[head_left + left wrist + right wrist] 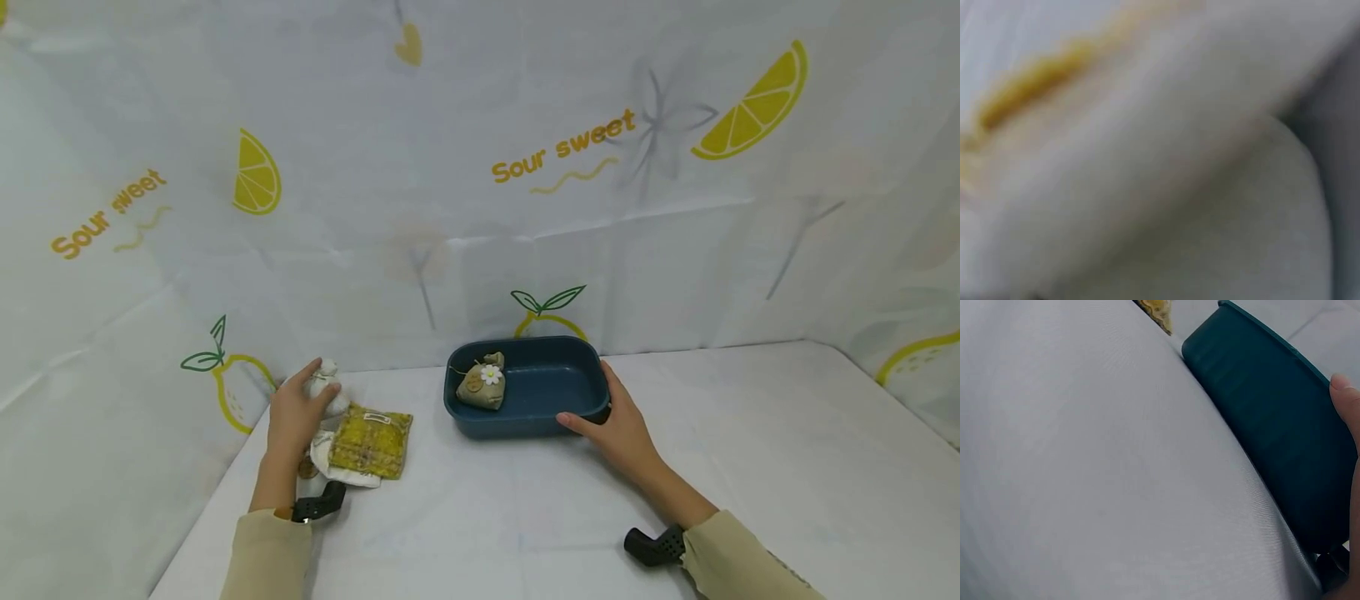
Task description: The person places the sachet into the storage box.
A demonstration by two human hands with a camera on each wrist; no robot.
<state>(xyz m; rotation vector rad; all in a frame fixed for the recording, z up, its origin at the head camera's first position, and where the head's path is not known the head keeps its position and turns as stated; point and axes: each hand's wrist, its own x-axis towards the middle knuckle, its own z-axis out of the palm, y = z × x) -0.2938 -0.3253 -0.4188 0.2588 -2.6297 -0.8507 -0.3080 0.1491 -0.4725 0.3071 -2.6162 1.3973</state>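
Basin (557, 392) gripped by my right hand (621, 425), white cloth pouch (339, 404) pinched in my left hand (294, 415)

I have the white cloth pouch between the thumb and fingers of my left hand, at the left side of the table (517, 525). Whether its underside touches what lies below, I cannot tell. My left wrist view is too blurred to help: a broad pale shape and a yellow streak, nothing finer.

Just below that hand, nearer to me, a mustard-yellow square sachet (367, 443) with a small white label (377, 418) lies partly over a white fabric piece (321, 457). A round brown object (307, 467) sits beside them, half hidden by my wrist; I cannot tell what it is.

My right hand is curled round the right end of the basin, thumb pressed to its near side, the other fingers mostly hidden behind the end. The basin is dark blue, a rounded rectangle, near the back of the table and well apart from the yellow sachet. Inside it, at the left end, sits a tan burlap pouch (471, 396) with a gathered neck, a white daisy (491, 375) and a round wooden button (474, 384) on its front.

Behind everything hangs a white lemon-print cloth (465, 208) lettered "Sour sweet". I wear beige sleeves (268, 550) and a black device at each wrist.
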